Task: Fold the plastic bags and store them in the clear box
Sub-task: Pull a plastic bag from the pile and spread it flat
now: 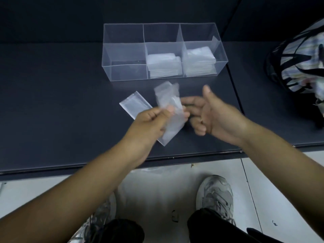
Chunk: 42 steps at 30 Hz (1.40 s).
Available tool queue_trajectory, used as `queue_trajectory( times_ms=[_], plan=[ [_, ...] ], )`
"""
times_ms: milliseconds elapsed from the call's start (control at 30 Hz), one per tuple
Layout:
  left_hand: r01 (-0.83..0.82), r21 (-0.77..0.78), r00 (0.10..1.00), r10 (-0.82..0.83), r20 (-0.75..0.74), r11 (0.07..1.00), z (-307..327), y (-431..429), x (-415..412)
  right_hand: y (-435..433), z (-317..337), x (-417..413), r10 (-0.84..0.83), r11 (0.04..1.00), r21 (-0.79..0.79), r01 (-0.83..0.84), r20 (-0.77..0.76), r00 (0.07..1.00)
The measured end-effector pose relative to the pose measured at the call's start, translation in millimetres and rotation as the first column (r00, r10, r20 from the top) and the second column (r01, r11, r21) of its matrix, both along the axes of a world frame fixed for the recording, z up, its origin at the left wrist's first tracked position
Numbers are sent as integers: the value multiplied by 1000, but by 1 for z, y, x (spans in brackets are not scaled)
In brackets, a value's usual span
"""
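Pinching a limp plastic bag [169, 106] in the left hand [150, 123], thumb against curled fingers, above the counter [52, 102] near the middle of its front edge. Bag held roughly upright and slightly tilted, upper end blurred, lower corner hanging down toward that front edge.

Just to the right of it, the right hand [215, 113], released and holding nothing: palm turned inward, thumb raised, fingers loosely stretched toward the bag. Cannot tell through the blur whether the fingertips touch it.

Flat on the counter just left of the held bag, with one end hidden behind the left hand: a second plastic bag [134, 105], lying slantwise.

Farther back, toward the rear edge and a little right of the middle: the clear box [122, 55], long side facing forward, split into three compartments. In the middle compartment, a stack of folded bags [164, 65]; in the right compartment, another stack [199, 62], rising a little higher.

At the far right, past a seam in the counter: a striped fabric bag [301, 55] with dark straps.

Below the front edge: pale tiled floor [280, 181], a grey sneaker [215, 195], dark trouser legs [210, 227].
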<state>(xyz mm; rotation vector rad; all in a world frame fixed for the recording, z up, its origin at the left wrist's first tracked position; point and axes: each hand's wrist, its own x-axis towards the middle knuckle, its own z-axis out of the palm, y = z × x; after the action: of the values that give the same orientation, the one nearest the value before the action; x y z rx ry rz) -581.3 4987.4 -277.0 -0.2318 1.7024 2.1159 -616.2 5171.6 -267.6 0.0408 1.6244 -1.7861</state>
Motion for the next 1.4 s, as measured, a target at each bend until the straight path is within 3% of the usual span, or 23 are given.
queue_trajectory(
  times_ms=[100,167,333,500,567,633,700,767,833,900,1033,1100,1167,1233,1333,1400],
  plan=[
    [-36,185,993,14,120,982,-8,-15,-17,-16,-21,4,202,959,214,-184,-62,977],
    [-89,205,983,53,175,975,-15,-24,-25,-22,-31,7,214,925,348,-155,-139,967],
    [-237,-63,916,245,319,969,-36,-37,-40,-30,-43,9,40,880,472,49,-177,983],
    [-327,-295,910,383,156,898,-40,-47,-57,-31,-46,6,-1,868,492,71,-140,990],
    [-406,-413,910,404,-97,815,-41,-53,-56,-32,-46,3,-7,867,494,67,-121,993],
    [-484,-565,850,207,-484,668,-38,-56,-42,-32,-47,2,-9,869,490,61,-107,994],
    [-481,-628,735,-109,-669,612,-37,-47,-14,-33,-45,2,-25,876,478,60,-80,996],
    [-313,-728,681,-391,-620,609,-43,-30,17,-33,-42,2,-44,882,468,64,-53,998],
    [-179,-828,653,-565,-504,532,-53,-20,37,-34,-38,2,-76,890,451,69,-2,997],
    [-153,-858,674,-584,-453,490,-60,-19,42,-34,-32,4,-137,912,400,91,86,987],
    [-287,-802,651,-508,-564,524,-58,-26,31,-27,-16,14,-221,959,232,165,241,945],
    [-291,-777,648,-483,-589,558,-53,-30,24,-21,-9,17,-200,955,249,161,143,969],
    [-230,-775,698,-455,-553,589,-46,-35,19,-13,-5,15,-93,909,392,144,-146,985],
    [-176,-778,742,-437,-507,603,-41,-39,13,-8,-4,9,76,892,442,99,-362,929],
    [-133,-765,787,-402,-468,630,-40,-43,2,-15,-14,0,261,896,439,-70,-392,882],
    [-91,-736,833,-354,-426,671,-41,-46,-6,-25,-25,-6,289,880,467,-82,-392,873]
  ],
)
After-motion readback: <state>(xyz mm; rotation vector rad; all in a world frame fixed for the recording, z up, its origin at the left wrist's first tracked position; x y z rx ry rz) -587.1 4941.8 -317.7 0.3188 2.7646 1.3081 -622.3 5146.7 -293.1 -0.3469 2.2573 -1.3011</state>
